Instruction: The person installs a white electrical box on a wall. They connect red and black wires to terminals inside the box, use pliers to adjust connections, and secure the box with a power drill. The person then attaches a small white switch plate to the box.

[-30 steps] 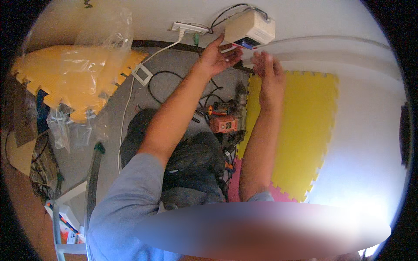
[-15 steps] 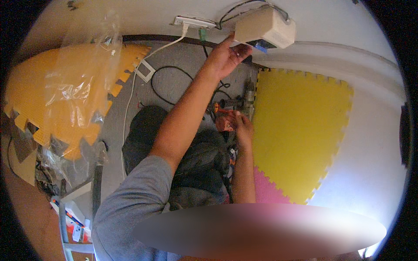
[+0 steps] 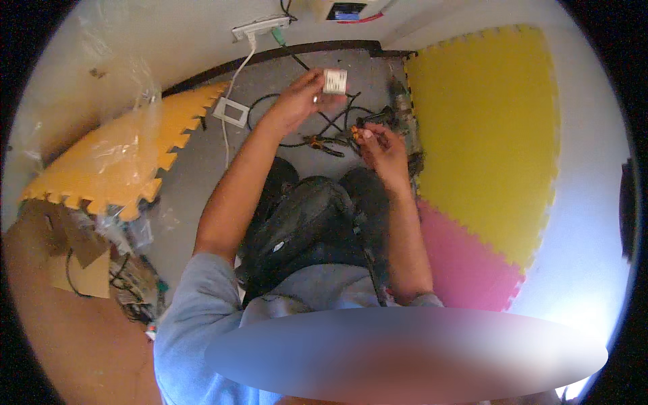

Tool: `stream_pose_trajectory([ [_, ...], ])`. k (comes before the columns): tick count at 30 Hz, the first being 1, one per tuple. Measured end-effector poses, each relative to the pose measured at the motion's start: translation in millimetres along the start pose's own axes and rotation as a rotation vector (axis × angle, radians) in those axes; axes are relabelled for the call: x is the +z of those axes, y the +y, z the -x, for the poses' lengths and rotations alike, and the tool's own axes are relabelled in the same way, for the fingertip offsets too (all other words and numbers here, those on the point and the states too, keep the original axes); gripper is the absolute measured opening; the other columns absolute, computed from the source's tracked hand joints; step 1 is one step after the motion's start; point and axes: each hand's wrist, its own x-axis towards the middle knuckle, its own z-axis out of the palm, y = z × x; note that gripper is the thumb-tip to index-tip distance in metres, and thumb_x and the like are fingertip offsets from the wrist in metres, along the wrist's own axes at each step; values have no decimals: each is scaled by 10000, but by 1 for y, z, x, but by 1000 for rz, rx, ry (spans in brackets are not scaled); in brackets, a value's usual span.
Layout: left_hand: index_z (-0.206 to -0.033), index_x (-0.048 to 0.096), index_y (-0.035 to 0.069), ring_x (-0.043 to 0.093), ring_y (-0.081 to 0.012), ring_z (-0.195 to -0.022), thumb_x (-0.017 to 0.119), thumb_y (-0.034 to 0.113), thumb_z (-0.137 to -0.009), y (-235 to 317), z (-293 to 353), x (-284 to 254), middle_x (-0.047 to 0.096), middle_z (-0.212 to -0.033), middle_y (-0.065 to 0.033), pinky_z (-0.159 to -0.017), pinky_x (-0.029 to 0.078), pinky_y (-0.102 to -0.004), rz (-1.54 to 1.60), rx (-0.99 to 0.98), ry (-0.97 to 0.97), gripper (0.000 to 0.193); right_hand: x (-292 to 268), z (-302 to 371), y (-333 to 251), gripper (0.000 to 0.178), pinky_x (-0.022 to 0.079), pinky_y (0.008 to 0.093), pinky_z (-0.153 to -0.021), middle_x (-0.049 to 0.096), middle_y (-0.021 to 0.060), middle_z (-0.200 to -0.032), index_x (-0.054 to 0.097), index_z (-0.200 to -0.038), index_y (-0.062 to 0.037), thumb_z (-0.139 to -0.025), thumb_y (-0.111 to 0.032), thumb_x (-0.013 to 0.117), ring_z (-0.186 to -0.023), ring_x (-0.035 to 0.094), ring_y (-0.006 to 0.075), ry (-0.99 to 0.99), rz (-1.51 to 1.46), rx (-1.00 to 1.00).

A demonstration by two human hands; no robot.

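Both hands have come down from the wall-mounted box (image 3: 341, 8) since a second ago. Left hand (image 3: 297, 101) now pinches a small white switch module (image 3: 335, 81) above the grey floor (image 3: 196, 169). Right hand (image 3: 381, 145) is closed on a small orange-tipped piece (image 3: 356, 130), too small to identify, beside black cables (image 3: 324, 125). White wall plate (image 3: 230, 112) lies nearby; yellow mat (image 3: 486, 128) to the right.

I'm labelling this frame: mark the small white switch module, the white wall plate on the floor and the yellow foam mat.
small white switch module (image 3: 335, 81), head view, middle of its face.
white wall plate (image 3: 231, 112), head view, its frame.
yellow foam mat (image 3: 486, 128), head view, bare middle.
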Motion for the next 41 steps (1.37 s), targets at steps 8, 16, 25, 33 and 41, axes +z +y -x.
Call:
stream_pose_trajectory([
  [8,-1325,579,109,602,-128,-1030,526,295,-1099,-61,155,37,662,-1176,-20,-881,507,-304,-546,-345,-60,297,27,95,-6,558,529,445,-986,699,146,-1246,656,-1303,-74,-841,-322,848,-1125,675,348,-206,412,-325],
  [16,-1294,571,90,674,-179,-981,570,401,-1072,-89,200,56,708,-1168,-67,-903,495,-322,-419,-350,-170,382,11,166,50,519,499,419,-1011,687,141,-1258,626,-1358,-84,-895,-238,802,-1161,629,302,-44,173,-352],
  [25,-1166,625,16,692,-328,-1036,692,192,-951,-125,74,-95,716,-1135,-187,-967,500,-418,-1427,24,520,286,33,22,75,588,554,341,-968,622,68,-1280,546,-1371,-46,-851,14,813,-1119,649,182,205,-629,-309],
  [33,-1200,606,-40,587,-444,-1146,733,246,-879,-159,-10,-123,649,-1179,-258,-992,455,-524,-1728,248,567,448,46,-91,24,632,529,333,-1007,630,42,-1339,548,-1433,-87,-862,8,802,-1142,636,151,106,-641,-440],
  [41,-1485,390,41,457,-466,-1342,752,346,-873,-136,-26,-113,485,-1464,-201,-1077,410,-557,-1879,-212,305,774,92,-181,11,715,533,345,-1035,543,88,-1409,441,-1465,-41,-855,-27,813,-1197,625,185,11,-767,-544],
])
